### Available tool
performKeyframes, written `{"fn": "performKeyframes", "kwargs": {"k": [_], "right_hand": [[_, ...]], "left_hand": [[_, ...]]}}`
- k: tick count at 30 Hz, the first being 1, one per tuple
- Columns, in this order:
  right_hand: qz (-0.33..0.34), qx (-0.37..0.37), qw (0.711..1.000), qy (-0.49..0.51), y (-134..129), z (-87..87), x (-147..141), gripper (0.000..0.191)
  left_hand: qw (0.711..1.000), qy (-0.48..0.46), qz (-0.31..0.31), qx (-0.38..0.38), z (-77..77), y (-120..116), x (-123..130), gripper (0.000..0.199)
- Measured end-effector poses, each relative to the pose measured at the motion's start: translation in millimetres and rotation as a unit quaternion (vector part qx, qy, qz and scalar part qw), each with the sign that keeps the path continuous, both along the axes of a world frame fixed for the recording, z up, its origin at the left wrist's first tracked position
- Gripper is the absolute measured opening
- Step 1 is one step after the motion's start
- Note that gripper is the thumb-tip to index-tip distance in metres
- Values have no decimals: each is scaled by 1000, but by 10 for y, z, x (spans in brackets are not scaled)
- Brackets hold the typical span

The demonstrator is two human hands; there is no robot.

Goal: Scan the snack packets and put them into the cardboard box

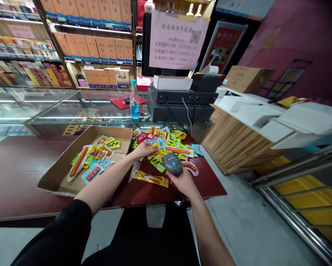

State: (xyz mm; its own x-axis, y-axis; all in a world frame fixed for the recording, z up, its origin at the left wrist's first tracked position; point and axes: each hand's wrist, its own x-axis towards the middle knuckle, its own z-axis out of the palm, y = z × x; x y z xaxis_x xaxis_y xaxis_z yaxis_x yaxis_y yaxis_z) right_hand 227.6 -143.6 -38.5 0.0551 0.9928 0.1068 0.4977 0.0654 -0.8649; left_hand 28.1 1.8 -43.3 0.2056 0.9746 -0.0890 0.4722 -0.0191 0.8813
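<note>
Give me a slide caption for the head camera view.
Right hand holding a handheld scanner, left hand at piled snack packets beside a cardboard box.

White strips light the shelves (91, 27) at eleven o'clock brightly and streak the glass counter (52, 111) toward ten with glare. The two o'clock corner sinks into darkness. Wide-angle distortion slants the railing (293, 221) at four; print on the central snack packets (171, 139) looks soft.
</note>
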Motion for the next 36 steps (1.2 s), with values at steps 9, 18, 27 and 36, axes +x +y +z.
{"fn": "performKeyframes", "kwargs": {"k": [9, 18, 27, 36], "right_hand": [[2, 5, 1000, 1, -56, 11, 3, 26], [14, 19, 1000, 2, -84, 26, -32, 32], [11, 12, 1000, -17, -69, 32, -46, 34], [2, -2, 1000, -8, -75, 50, -55, 32]], "left_hand": [[958, -256, -40, -123, -22, 15, 26, 42], [947, -291, -14, -132, 60, -14, 22, 43], [954, -281, 9, -102, 109, -99, 96, 55], [960, -270, 11, -69, 76, -83, 73, 51]]}}
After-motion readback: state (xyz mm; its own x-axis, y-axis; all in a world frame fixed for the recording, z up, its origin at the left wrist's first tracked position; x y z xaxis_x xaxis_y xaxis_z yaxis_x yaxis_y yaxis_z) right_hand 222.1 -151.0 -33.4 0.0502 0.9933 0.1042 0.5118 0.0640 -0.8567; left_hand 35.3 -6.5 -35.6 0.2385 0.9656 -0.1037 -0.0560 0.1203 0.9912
